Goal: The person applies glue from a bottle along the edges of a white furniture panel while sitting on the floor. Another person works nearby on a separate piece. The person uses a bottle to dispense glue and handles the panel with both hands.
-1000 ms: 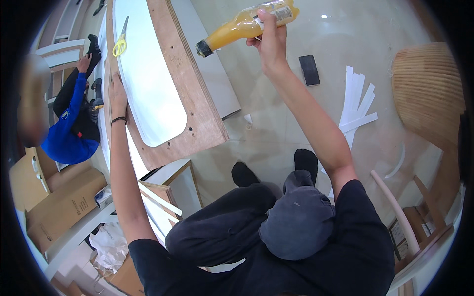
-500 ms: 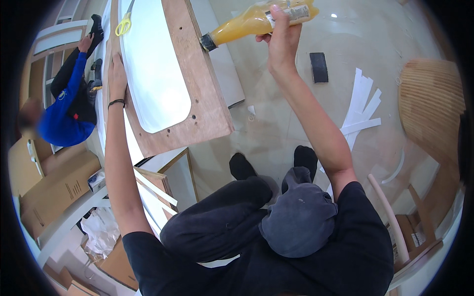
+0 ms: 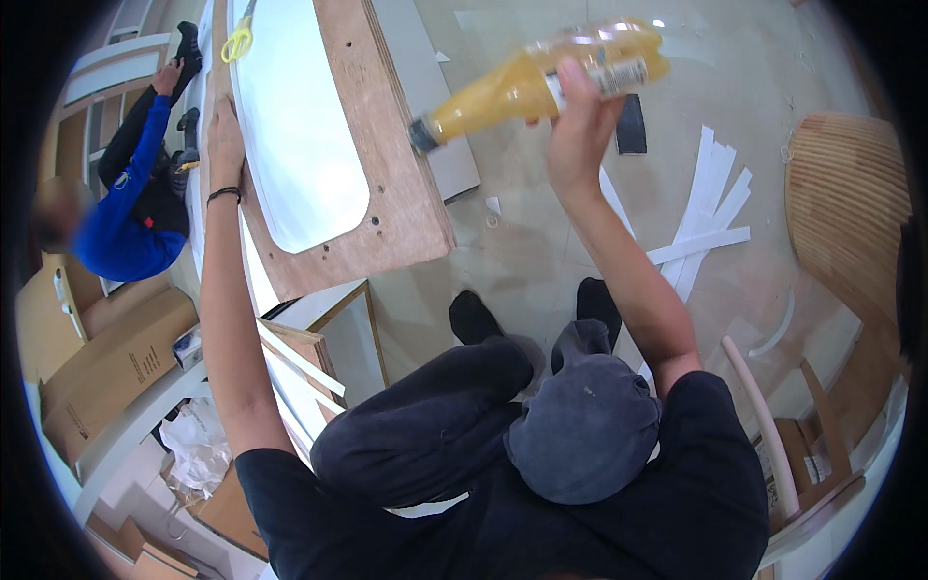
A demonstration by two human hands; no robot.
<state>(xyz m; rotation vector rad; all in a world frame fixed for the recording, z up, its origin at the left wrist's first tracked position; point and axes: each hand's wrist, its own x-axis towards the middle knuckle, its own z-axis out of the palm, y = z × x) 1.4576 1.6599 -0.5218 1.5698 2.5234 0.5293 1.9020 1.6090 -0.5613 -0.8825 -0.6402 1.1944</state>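
Observation:
My right hand (image 3: 583,130) is closed round a clear plastic bottle (image 3: 503,101) filled with something thick and yellow. The bottle lies nearly level, its dark cap end pointing left at the right edge of a plywood board (image 3: 391,198); whether it touches is blurred. Set within the board is a white panel (image 3: 300,126) with rounded corners. My left hand (image 3: 226,150) grips the board's left edge, its fingers partly hidden. Yellow-handled scissors (image 3: 237,43) lie at the panel's upper left.
On the floor to the right are white strips (image 3: 706,203) and a dark rectangular block (image 3: 631,126). A ribbed wooden seat (image 3: 846,213) stands at far right. Another person in a blue top (image 3: 130,232) sits at left, above cardboard boxes (image 3: 121,377). More white strips (image 3: 300,372) lie beside my knee.
My right hand has moved the bottle right and toward me, so its cap end sits further along the board's right edge. My left hand stays on the opposite edge.

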